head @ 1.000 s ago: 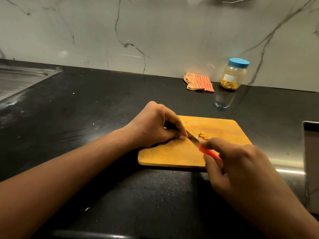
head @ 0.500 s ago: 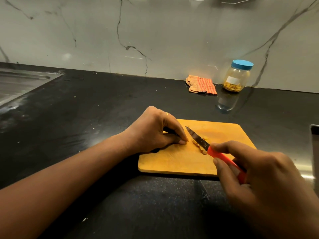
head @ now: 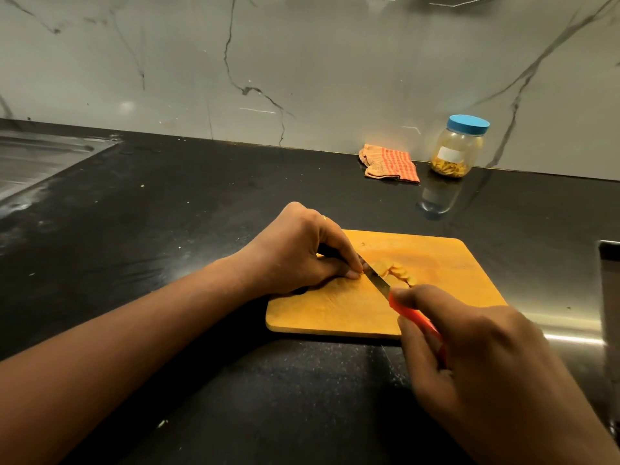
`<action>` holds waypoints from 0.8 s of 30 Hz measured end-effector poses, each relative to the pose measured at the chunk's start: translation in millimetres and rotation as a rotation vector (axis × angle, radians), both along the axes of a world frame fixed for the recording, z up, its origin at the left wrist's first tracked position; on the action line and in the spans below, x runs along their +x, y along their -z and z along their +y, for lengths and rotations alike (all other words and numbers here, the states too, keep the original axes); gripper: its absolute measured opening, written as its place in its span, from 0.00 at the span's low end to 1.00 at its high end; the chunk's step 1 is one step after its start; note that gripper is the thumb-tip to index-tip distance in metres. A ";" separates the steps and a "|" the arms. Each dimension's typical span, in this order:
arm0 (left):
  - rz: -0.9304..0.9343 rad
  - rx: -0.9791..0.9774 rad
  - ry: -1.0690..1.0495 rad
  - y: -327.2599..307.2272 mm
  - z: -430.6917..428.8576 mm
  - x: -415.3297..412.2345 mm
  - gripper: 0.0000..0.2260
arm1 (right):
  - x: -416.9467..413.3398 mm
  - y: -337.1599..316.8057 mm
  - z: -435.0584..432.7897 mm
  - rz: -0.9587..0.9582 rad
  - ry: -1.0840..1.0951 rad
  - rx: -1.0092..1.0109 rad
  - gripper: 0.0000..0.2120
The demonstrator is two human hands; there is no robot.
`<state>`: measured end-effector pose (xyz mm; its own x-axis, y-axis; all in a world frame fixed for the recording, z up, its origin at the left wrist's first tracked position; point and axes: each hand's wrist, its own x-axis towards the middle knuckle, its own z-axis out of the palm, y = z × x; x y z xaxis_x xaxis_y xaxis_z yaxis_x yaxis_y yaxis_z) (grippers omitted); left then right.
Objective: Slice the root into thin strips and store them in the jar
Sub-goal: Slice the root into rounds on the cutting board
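A wooden cutting board [head: 335,313] lies on the black counter. My left hand [head: 302,253] has its fingers curled down onto the board's left part, pinching the root, which is almost fully hidden under them. Several round yellow slices [head: 397,271] lie fanned out just right of those fingertips. My right hand [head: 476,357] grips the red handle of a small knife [head: 379,280], whose blade lies between my left fingertips and the slices. A clear jar [head: 458,149] with a blue lid stands shut by the back wall, with yellow strips at its bottom.
A folded orange checked cloth [head: 391,162] lies left of the jar at the wall. A steel sink drainboard [head: 37,159] sits at the far left. A metal edge [head: 609,297] rises at the counter's right side.
The knife had lifted off to the right half a second ago; now its blade is back down against my left fingertips, and the slices show more clearly.
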<state>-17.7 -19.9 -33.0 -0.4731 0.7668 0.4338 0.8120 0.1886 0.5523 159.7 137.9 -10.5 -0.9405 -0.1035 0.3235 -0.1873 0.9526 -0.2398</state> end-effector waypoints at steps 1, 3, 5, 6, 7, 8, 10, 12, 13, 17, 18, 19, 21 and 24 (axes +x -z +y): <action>0.000 -0.003 -0.003 -0.1 0.0 0.2 0.05 | -1.3 1.2 -1.5 -0.004 0.012 0.023 0.18; 0.007 -0.006 -0.008 -0.1 0.1 0.2 0.05 | -5.2 4.0 -5.0 -0.009 0.041 0.052 0.20; 0.014 -0.011 -0.011 -0.2 0.5 -0.2 0.05 | -10.2 8.2 -9.1 -0.030 0.056 0.077 0.17; 0.015 -0.011 -0.014 0.0 0.6 -0.1 0.05 | -12.7 9.6 -10.5 -0.036 0.067 0.081 0.15; 0.015 -0.010 -0.018 0.2 0.8 0.0 0.05 | -14.3 10.3 -10.7 -0.037 0.076 0.083 0.14; 0.018 -0.010 -0.024 0.4 0.6 0.7 0.05 | -15.0 10.7 -10.7 -0.037 0.082 0.087 0.14; 0.035 -0.016 -0.043 0.8 0.5 1.6 0.05 | -12.9 10.9 -9.8 -0.046 0.091 0.083 0.17; 0.065 -0.033 -0.063 0.7 0.7 2.6 0.05 | -8.2 11.2 -8.3 -0.037 0.098 0.083 0.22; 0.076 -0.042 -0.072 0.5 0.6 2.8 0.04 | -5.8 11.4 -8.5 -0.036 0.089 0.094 0.24; 0.081 -0.068 -0.084 -0.7 0.8 2.4 0.05 | -3.9 13.0 -10.1 -0.025 0.071 0.135 0.25; 0.081 -0.072 -0.086 -0.7 0.7 2.6 0.05 | -6.9 11.3 -11.2 -0.019 0.075 0.133 0.22; 0.080 -0.074 -0.088 -0.9 0.6 2.9 0.05 | -10.9 9.6 -12.9 -0.017 0.084 0.138 0.18; 0.072 -0.080 -0.088 -1.6 0.6 3.8 0.05 | -17.5 10.6 -14.3 0.001 0.088 0.115 0.14; 0.058 -0.090 -0.091 -2.3 0.3 3.8 0.05 | -14.2 10.6 -11.7 -0.053 0.081 0.123 0.16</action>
<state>-13.8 -19.7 -30.8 -0.5188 0.7589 0.3937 0.8192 0.3096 0.4827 145.5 126.1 -21.1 -0.9630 -0.0619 0.2624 -0.0983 0.9869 -0.1281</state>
